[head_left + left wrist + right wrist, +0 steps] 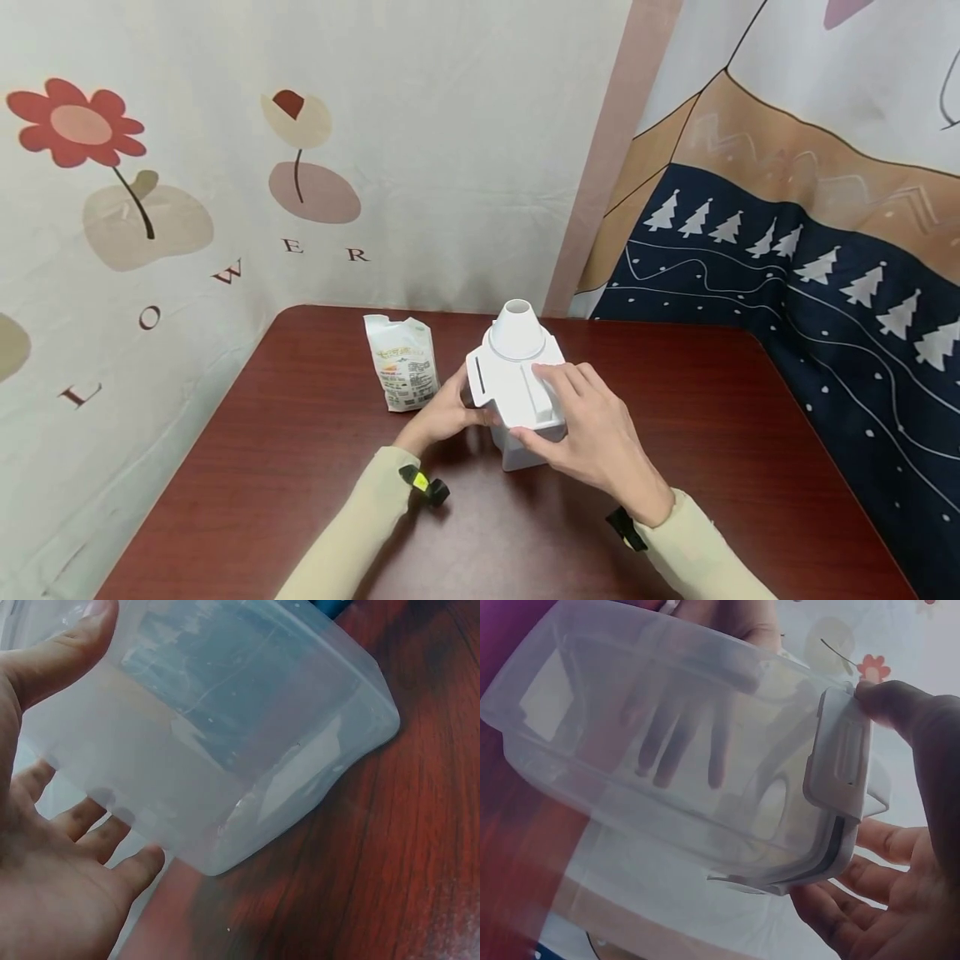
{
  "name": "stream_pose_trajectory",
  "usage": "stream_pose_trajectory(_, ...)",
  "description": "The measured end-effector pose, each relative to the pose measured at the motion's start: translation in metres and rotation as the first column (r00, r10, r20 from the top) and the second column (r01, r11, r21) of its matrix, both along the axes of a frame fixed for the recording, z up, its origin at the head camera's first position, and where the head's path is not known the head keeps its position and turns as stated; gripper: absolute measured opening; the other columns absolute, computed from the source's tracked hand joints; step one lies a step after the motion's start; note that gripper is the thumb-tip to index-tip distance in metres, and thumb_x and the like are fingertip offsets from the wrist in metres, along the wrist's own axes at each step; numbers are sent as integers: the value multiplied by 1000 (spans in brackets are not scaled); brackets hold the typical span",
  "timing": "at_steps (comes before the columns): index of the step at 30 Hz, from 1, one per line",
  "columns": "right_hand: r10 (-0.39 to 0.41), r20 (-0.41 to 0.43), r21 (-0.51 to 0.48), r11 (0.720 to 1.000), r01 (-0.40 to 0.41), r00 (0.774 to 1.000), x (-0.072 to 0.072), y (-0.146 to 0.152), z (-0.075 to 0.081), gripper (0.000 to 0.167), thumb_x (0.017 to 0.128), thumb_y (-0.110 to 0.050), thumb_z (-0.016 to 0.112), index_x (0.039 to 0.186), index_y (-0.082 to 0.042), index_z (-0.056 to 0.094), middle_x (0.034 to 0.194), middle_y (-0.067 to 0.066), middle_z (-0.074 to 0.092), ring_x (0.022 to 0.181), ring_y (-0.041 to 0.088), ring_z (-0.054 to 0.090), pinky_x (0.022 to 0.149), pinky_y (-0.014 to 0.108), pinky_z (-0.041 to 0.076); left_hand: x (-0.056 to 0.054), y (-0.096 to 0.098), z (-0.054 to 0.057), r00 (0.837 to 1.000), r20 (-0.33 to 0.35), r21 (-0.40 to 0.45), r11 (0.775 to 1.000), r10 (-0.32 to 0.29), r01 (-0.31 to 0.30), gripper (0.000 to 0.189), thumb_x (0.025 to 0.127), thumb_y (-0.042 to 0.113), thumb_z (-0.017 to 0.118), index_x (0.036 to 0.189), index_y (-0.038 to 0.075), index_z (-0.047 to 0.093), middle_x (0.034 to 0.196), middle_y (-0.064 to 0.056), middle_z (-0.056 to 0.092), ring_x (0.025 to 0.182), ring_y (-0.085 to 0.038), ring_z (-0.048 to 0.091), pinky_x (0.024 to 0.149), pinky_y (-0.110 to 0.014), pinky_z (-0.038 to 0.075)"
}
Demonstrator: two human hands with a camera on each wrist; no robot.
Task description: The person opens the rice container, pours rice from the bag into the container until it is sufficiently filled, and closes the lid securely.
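Observation:
A translucent plastic storage container [187, 750] with a white lid [517, 387] stands in front of me. A cone-shaped spout [517, 329] rises from the lid's far end. My left hand [450, 408] grips the container's left side, thumb [75, 649] on the near face and fingers reaching behind. Through the clear wall in the right wrist view, fingers [675, 746] of that hand show. My right hand [592, 425] holds the lid at its right side, thumb at the near edge and fingertips on top. A side latch [840, 754] lies between its thumb and fingers.
A white printed packet [405, 362] stands left of the container, close to the left hand. Everything rests on a dark red wooden table [300, 467]. Behind it hang a pale flower-print cloth [450, 150] and a navy tree-print cloth [750, 275].

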State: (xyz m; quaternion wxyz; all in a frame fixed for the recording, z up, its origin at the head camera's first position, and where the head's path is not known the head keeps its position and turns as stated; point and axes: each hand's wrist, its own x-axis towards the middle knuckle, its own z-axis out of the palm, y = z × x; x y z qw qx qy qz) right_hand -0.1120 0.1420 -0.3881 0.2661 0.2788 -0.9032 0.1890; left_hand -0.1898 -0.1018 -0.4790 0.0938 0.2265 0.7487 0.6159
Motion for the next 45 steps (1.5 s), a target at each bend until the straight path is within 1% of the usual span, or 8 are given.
stream_pose_trajectory(4,14,54,27,1000,-15,998,1,1,4,75,77,-57,82,134,-13,60,123,3,65,106,17,58,73,32,58,2,1,0,999,16,113,993,-29,27,108,75,6,90,161,16,25,151,-15,51,129,-14,54,110,-29,46)
stream_pose_trajectory(7,44,113,46,998,-50,993,0,5,8,76,78,-53,84,138,-14,58,130,2,62,117,17,55,80,34,60,6,2,-1,1000,8,166,986,-16,15,109,76,0,88,162,17,24,155,-14,47,137,-16,51,110,-25,47)
stream_pose_trajectory(14,176,242,32,981,-189,954,-4,22,17,81,79,-40,87,147,-15,51,146,1,52,133,17,47,100,40,57,26,3,-1,997,-73,180,984,5,9,120,76,6,90,166,22,12,168,-5,30,154,-27,33,123,-39,33)
stream_pose_trajectory(19,192,275,15,979,-204,942,-7,30,16,78,81,-36,86,148,-19,51,147,-1,52,133,15,49,103,41,56,41,13,-4,997,-80,167,986,11,3,130,67,7,96,164,32,13,165,3,31,152,-21,36,125,-44,31)
stream_pose_trajectory(22,191,273,1,980,-198,943,-8,32,16,75,82,-37,86,147,-21,53,146,-1,54,132,15,50,103,41,56,45,21,-5,992,-109,144,989,61,-45,129,64,8,98,161,35,18,161,7,36,147,-17,41,123,-37,34)
stream_pose_trajectory(26,184,239,-4,982,-189,953,-9,30,14,73,81,-37,86,145,-20,55,143,0,57,130,16,53,102,41,56,43,23,-4,985,-139,111,990,99,-84,126,64,10,99,159,35,22,157,8,40,144,-17,43,121,-31,36)
stream_pose_trajectory(31,153,215,3,988,-157,965,-7,25,13,72,81,-41,86,143,-19,57,138,-1,59,127,15,54,100,39,57,36,18,-2,989,-121,37,996,89,-85,126,64,16,100,160,38,21,158,10,41,147,-15,40,124,-45,30)
stream_pose_trajectory(45,76,120,54,995,-83,990,0,7,11,72,82,-39,83,143,-13,54,135,4,60,126,22,56,88,38,61,19,10,-7,990,-134,111,992,-52,67,132,64,2,96,163,32,14,162,1,38,147,-15,38,124,-24,27)
